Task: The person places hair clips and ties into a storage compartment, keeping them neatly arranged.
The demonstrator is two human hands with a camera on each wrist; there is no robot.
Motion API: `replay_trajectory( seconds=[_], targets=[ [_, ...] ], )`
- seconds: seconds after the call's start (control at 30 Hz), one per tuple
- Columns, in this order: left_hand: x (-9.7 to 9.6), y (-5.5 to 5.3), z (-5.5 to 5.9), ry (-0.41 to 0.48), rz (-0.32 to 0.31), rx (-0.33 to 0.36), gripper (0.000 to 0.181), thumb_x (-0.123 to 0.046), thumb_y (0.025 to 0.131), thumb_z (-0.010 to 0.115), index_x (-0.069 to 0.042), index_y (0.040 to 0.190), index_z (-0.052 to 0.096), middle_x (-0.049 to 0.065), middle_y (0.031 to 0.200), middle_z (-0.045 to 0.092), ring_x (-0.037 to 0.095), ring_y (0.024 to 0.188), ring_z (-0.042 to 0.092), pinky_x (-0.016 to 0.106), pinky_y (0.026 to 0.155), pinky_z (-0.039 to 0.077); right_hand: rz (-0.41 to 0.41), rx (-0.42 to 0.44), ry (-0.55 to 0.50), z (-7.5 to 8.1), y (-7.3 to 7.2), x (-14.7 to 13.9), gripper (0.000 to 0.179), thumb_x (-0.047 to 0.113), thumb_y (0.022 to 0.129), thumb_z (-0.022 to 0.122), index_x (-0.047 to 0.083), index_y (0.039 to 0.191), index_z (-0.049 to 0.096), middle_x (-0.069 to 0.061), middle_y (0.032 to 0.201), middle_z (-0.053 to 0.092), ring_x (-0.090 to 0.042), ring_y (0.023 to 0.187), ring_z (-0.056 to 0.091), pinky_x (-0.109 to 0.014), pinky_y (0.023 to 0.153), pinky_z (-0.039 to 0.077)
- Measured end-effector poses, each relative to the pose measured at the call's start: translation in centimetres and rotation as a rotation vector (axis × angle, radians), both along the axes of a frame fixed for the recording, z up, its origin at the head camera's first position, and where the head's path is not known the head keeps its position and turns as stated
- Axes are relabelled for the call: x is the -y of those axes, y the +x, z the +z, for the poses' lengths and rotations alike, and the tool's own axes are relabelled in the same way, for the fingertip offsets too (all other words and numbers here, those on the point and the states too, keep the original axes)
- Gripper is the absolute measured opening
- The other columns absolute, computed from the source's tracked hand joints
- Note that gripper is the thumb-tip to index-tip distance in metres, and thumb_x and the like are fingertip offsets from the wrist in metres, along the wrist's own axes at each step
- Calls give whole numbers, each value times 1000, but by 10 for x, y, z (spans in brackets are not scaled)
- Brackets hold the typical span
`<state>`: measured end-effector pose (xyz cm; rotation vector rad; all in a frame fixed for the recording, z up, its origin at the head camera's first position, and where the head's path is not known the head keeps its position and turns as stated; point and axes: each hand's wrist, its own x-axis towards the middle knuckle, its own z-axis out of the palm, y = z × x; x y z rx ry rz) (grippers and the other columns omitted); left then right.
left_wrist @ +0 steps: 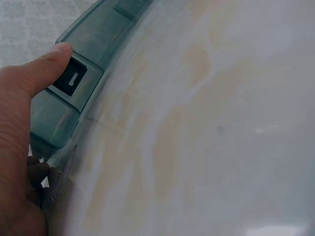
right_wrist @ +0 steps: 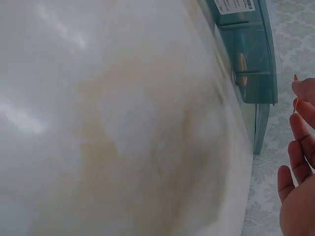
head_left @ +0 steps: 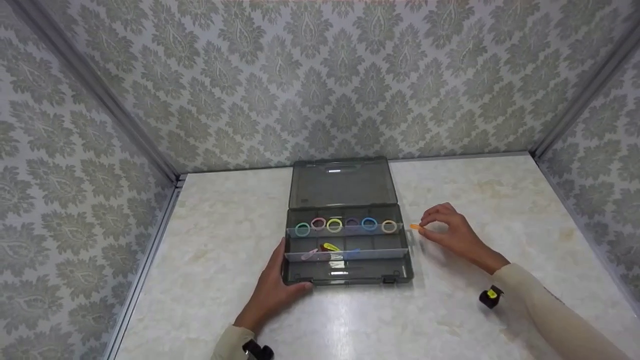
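A smoky grey plastic organizer box [head_left: 345, 275] lies on the table with its lid [head_left: 344, 185] folded back. Several coloured hair ties, among them a green one [head_left: 302, 236] and a blue one [head_left: 369, 230], line the rear divider. At the front divider sit a pink hair clip [head_left: 309, 254], a yellow hair clip [head_left: 331, 247] and a blue hair clip [head_left: 353, 251]. My left hand [head_left: 274, 287] holds the box's front left corner, thumb on the front near a latch [left_wrist: 70, 77]. Just right of the box, my right hand [head_left: 452, 230] pinches a small orange hair clip [head_left: 415, 227] between thumb and fingertips.
The box stands on a pale marbled table [head_left: 215, 250]. Patterned walls [head_left: 340, 90] rise behind it and at both sides. A white label [right_wrist: 235, 5] shows on the box in the right wrist view.
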<state>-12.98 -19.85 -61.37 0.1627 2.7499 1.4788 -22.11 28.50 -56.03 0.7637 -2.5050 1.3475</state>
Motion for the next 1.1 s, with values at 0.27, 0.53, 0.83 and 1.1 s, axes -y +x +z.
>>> replay_trajectory(
  seconds=[0.27,0.53,0.83,1.1],
  targets=[
    [0,0,1,31,-2,16,140,-63,75,98,-26,179,12,1,183,23,29,167,24,56,134,24,27,-21,36,0,-3,23,15,5,92,90,19,99,85,-1,112,72,-20,111,57,-35,97,49],
    [-1,-1,1,20,-5,9,144,-68,73,97,-23,179,12,3,183,22,30,168,23,56,134,22,83,4,50,3,-6,43,12,7,93,90,17,99,86,-2,113,72,-21,112,57,-36,99,48],
    [1,-1,2,36,-12,-5,142,-65,72,99,-27,179,13,0,182,24,28,167,25,57,134,24,167,-70,86,1,-14,63,5,12,96,88,13,99,84,-5,113,71,-25,110,57,-46,97,47],
    [1,-2,0,11,-6,-11,143,-68,72,98,-25,179,14,2,182,25,28,167,26,56,133,25,224,-179,108,-4,-20,76,14,3,89,92,11,94,82,-8,110,71,-26,100,56,-48,91,43]
  ],
)
